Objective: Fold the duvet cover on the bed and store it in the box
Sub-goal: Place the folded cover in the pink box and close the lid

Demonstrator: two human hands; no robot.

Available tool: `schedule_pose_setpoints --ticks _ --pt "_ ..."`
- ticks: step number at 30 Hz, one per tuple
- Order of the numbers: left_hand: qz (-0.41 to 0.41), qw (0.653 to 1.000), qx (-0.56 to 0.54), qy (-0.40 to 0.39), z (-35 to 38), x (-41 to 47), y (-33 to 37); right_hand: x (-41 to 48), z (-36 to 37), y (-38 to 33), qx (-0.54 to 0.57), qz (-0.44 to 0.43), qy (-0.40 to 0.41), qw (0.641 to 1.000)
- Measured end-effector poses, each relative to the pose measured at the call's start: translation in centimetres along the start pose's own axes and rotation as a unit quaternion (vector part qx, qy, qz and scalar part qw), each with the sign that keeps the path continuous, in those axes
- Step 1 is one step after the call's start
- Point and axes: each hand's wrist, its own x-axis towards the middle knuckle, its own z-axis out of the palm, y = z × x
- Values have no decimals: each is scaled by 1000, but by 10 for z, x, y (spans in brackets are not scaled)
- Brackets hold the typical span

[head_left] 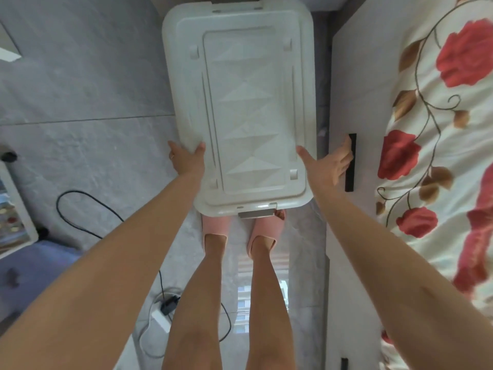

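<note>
The grey tiled floor (80,76) is filling the left of the view, and the bed (354,76) is running down the right. A rose-print cover (440,134) is lying spread over the bed, unfolded. The white box (306,201) is sitting on the floor just beside the bed, with its lid (240,102) lying flat on top and hiding the inside. The left hand (186,158) is grasping the lid's left rim, thumb on top and fingers down the side. The right hand (326,164) is released, with fingers spread and only the thumb reaching the right rim. Pink slippers (216,222) are standing at the box's near end. A black cable (69,209) is looping over the floor at left.
</note>
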Motion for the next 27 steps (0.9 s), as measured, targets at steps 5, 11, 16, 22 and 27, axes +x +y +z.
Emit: schedule_pose_setpoints --ticks 5,11,16,22,27 --pt "24 997 62 -41 3 -31 -54 -53 27 61 114 252 -48 960" --pt "49 992 106 -39 -7 -26 -57 -99 47 81 383 328 -271 820" --pt "23 993 106 -46 -9 -21 -54 -108 72 83 481 368 -234 761" --pt "20 990 136 -40 -7 -29 -49 -103 88 52 477 392 -198 762" --pt "12 989 143 -42 -8 -28 -44 -102 91 38 387 408 -131 816"
